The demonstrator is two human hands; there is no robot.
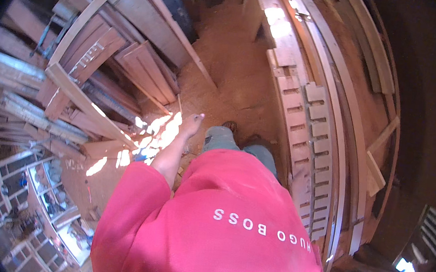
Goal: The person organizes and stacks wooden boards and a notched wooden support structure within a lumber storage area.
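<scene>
My left hand [193,123] hangs beside my left thigh, over the dusty floor near upright planks; its fingers are too small and indistinct to tell whether open or closed. My right hand is out of view. I wear a red T-shirt [216,248] and grey trousers [219,138]. To my left, reddish boards [147,71] and a frame piece [90,100] lean in a stack. Along my right lie long timbers, among them two pale slotted boards [291,107] with rows of notches.
A dusty brown floor [226,67] runs ahead between the timber stacks. Bright sunlight falls in patches by the left boards. Gridded wooden frames [0,186] and a cluttered workspace show at the lower left. Long planks [372,57] curve along the right side.
</scene>
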